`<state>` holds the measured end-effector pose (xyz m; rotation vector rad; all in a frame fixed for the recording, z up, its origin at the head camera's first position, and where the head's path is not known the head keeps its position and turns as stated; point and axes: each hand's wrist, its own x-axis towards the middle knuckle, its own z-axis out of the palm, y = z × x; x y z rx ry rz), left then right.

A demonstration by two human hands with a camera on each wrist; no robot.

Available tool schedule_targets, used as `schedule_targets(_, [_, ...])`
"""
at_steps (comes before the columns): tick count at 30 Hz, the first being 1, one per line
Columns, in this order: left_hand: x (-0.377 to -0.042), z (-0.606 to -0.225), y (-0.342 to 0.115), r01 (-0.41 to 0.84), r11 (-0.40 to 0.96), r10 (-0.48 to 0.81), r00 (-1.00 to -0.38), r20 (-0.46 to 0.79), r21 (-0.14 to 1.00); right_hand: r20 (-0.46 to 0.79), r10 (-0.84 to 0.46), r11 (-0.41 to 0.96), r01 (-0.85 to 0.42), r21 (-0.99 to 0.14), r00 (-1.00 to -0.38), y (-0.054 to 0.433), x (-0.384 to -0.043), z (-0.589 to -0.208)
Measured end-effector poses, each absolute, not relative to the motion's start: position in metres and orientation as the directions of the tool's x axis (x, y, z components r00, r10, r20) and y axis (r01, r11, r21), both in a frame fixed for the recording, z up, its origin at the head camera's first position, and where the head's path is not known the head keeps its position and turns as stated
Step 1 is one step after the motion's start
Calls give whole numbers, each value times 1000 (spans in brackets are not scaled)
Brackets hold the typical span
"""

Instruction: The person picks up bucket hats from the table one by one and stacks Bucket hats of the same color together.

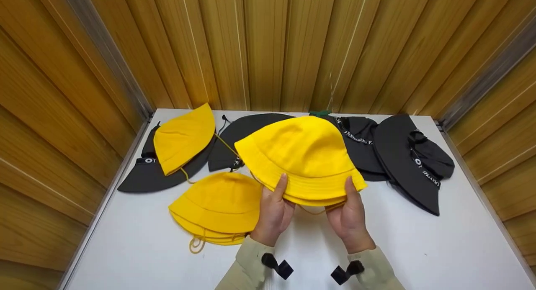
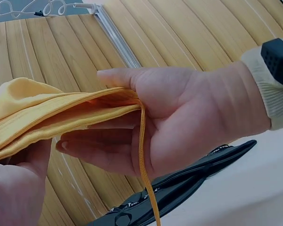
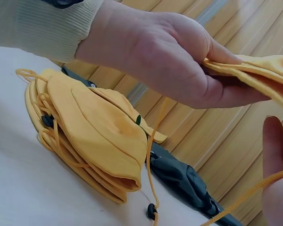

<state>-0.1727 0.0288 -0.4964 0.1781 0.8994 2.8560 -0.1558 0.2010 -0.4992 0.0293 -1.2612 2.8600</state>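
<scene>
A yellow bucket hat (image 1: 301, 152) is held up above the table, crown upward and brim toward me. My left hand (image 1: 274, 214) pinches the brim on the left, thumb on top and fingers underneath. On the other side my right hand (image 1: 349, 216) grips the brim the same way. The left wrist view shows the brim edges folded close together between the right hand's thumb and fingers, with an orange cord (image 2: 143, 160) hanging down. In the right wrist view the left hand (image 3: 174, 61) holds the opposite end of the brim.
Stacked yellow hats (image 1: 222, 202) lie left of the held hat. Behind them another yellow hat (image 1: 184, 139) leans on a black hat (image 1: 167, 179). More black hats (image 1: 412, 164) lie at the back right of the white table (image 1: 418, 248). Wood-patterned panels (image 1: 268, 47) enclose it.
</scene>
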Motion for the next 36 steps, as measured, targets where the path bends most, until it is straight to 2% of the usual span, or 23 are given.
schedule_targets(3, [-173, -499, 25, -74, -719, 163, -985, 64, 691, -12, 53, -662, -25, -749, -999, 204, -157, -497])
schedule_targets(8, [-176, -500, 8, -85, -424, 197, -980, 1, 902, 26, 87, -654, -77, -753, -996, 213, -160, -495])
schedule_targets(13, [-177, -495, -16, -134, -151, 262, -961, -91, 979, 134, 65, -666, -144, -732, -989, 220, -162, -488])
schedule_targets(16, [-179, -492, -29, -113, -63, 208, -973, -97, 992, 199, 37, -688, -170, -706, -979, 223, -162, -482])
schedule_targets(21, [-184, -494, -37, -32, -67, -70, -997, -37, 997, 272, 11, -724, -195, -661, -962, 225, -163, -473])
schedule_targets(23, [-188, -497, -36, -47, -58, -128, -990, -54, 997, 296, 4, -730, -205, -651, -955, 226, -163, -470])
schedule_targets(25, [-190, -499, -35, -124, -52, -85, -988, -128, 991, 313, 0, -730, -214, -650, -950, 226, -163, -467])
schedule_targets(27, [-192, -501, -32, -215, -111, 44, -976, -212, 970, 322, -1, -723, -222, -654, -947, 226, -162, -465])
schedule_targets(29, [-193, -503, -29, -289, -224, 191, -949, -249, 931, 329, -6, -722, -224, -655, -944, 225, -162, -463])
schedule_targets(32, [-196, -502, -25, -358, -448, 315, -921, -231, 819, 333, -21, -708, -221, -671, -943, 224, -161, -459])
schedule_targets(36, [-200, -493, -22, -330, -651, 321, -936, -146, 684, 344, -42, -671, -229, -706, -938, 224, -161, -453])
